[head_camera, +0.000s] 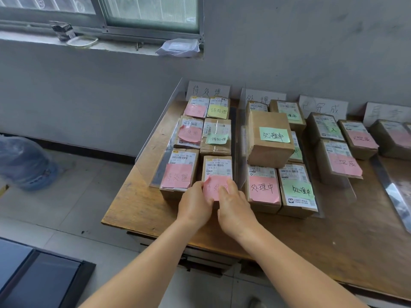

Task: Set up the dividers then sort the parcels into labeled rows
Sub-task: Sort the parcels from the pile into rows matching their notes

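At the near edge of the wooden table (142, 210), left hand (194, 205) and right hand (233, 206) both gripped the front parcel (219, 166) of the leftmost row, fingers curled over its pink note (214, 187). Beyond sat more noted parcels between clear dividers (239, 138), with white row labels (208, 90) against the wall.

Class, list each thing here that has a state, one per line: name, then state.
Left hand: gripping the front parcel.
Right hand: gripping the same parcel.
Front parcel: flat on the table, held.
Pink note: stuck on it, partly covered.
Stacked box: resting atop other parcels.
Window: closed.
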Action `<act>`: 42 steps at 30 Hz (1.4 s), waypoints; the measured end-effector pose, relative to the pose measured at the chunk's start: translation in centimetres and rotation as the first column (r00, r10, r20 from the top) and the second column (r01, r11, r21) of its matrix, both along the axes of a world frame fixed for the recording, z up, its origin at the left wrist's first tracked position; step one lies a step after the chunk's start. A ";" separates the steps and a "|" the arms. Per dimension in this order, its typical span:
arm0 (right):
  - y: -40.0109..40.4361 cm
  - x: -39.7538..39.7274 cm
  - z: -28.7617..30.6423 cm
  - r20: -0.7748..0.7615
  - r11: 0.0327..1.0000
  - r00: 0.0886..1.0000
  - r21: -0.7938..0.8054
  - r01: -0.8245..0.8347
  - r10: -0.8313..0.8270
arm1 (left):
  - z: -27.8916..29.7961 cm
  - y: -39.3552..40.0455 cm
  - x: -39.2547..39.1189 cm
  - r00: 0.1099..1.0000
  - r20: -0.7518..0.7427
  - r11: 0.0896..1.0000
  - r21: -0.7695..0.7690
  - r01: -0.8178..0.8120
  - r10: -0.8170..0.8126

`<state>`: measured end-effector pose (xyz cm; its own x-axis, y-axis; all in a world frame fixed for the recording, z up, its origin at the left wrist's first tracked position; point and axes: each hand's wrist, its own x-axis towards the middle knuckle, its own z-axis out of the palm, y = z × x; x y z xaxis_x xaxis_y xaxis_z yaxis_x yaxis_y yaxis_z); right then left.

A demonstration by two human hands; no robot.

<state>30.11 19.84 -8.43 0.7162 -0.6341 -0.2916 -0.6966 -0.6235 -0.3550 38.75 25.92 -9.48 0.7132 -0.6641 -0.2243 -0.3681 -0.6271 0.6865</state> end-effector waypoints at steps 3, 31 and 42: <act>0.0 0.7 -0.6 -0.008 0.998 0.999 -0.048 -0.032 0.032 | -0.6 0.1 0.6 0.971 0.210 0.988 0.132 0.083 -0.110; -0.8 2.4 0.2 0.019 0.964 0.996 -0.256 -0.079 0.086 | 0.5 -0.6 3.8 0.795 0.446 0.903 0.315 0.291 -0.412; -2.6 -5.3 4.9 0.071 0.946 0.997 -0.320 0.046 -0.025 | 5.9 -2.9 -1.5 0.666 0.591 0.886 0.231 0.401 -0.456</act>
<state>24.84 17.22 -3.54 0.7020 -0.7118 -0.0221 -0.7026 -0.6871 -0.1853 37.23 23.01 -3.61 0.3492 -0.9322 0.0948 -0.9286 -0.3308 0.1681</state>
